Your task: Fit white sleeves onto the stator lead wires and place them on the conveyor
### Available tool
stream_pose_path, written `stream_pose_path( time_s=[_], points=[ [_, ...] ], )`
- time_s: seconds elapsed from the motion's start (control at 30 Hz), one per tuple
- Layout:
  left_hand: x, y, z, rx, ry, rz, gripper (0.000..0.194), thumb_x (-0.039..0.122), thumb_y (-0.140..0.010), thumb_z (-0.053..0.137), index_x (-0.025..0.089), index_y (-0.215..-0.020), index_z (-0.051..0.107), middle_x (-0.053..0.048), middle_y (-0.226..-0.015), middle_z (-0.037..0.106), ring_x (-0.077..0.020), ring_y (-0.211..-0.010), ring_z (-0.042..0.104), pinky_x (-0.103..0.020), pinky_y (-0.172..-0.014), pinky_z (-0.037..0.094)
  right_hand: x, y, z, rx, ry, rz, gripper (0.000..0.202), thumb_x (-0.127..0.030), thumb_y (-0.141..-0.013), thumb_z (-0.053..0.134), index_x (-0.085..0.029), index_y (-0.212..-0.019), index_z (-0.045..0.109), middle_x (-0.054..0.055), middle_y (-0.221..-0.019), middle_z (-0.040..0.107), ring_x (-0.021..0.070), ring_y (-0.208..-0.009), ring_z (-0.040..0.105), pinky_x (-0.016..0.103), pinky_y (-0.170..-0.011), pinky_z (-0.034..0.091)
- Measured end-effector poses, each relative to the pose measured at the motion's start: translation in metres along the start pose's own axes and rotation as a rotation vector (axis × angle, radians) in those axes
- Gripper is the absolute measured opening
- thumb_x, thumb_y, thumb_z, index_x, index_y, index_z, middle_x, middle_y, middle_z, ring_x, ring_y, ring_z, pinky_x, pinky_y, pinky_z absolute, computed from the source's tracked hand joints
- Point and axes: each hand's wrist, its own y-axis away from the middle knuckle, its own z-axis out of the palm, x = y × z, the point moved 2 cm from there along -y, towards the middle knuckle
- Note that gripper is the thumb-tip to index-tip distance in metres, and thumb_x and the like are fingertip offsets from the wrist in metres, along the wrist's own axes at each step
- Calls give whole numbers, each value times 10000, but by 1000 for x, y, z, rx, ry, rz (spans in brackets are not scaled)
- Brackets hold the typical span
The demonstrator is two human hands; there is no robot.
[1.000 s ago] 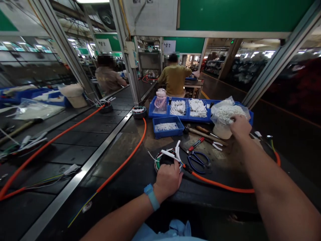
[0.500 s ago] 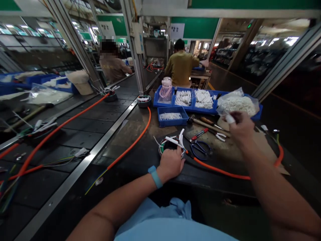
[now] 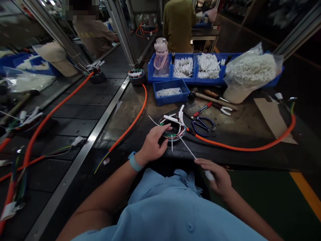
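A ring-shaped stator (image 3: 182, 133) with coloured wires, green patches and white sleeves lies on the bench. My left hand (image 3: 155, 143) is closed around its left rim, fingers over the inner edge and thumb outside. From its front right side a thin white cable tie (image 3: 187, 147) runs straight to my right hand (image 3: 217, 175), which pinches the far end. Something white covers part of my right thumb. Another short white tie (image 3: 172, 144) sticks out from the front of the ring. An orange cable (image 3: 225, 146) leaves the ring to the right.
Blue-handled pliers (image 3: 202, 127), a red marker (image 3: 202, 109) and a hammer (image 3: 215, 101) lie beyond the ring. Behind them stand a small blue box (image 3: 172, 100) of white strips and bins of white sleeves (image 3: 208, 66). A conveyor (image 3: 82, 122) runs along the left; two people work farther back.
My right hand has come from beside the plastic bag down to the near bench edge and now pulls on a tie. My left hand has shifted to the ring's left side. The view has tilted down.
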Motion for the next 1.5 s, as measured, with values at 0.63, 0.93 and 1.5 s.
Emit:
stream_pose_path(
  time_s=[0.63, 0.93, 1.5],
  points=[
    [3, -15, -4, -124, -294, -48, 374, 379, -762, 630, 177, -1076, 614, -59, -1031, 652, -267, -1131, 449, -436, -1010, 295, -1, 0, 4, 17, -25, -10, 338, -84, -830, 403, -241, -1110, 507, 77, -1036, 688, 187, -1014, 639, 365, -815, 554],
    [10, -25, 5, -263, -396, -48, 335, 489, -774, 608, 197, -926, 673, -59, -890, 660, -274, -1060, 465, -469, -988, 269, -1, -13, 9, -54, -12, -133, 373, -99, -849, 400, -248, -1182, 481, 97, -1095, 665, 184, -1053, 617, 368, -836, 553],
    [0, -22, 8, -239, -371, -41, 263, 425, -758, 665, 197, -888, 671, -37, -874, 665, -247, -1010, 486, -453, -961, 284, -2, 5, 4, -38, -16, -83, 418, -86, -828, 415, -256, -1204, 487, 79, -1100, 670, 189, -1041, 626, 358, -819, 556]
  ],
)
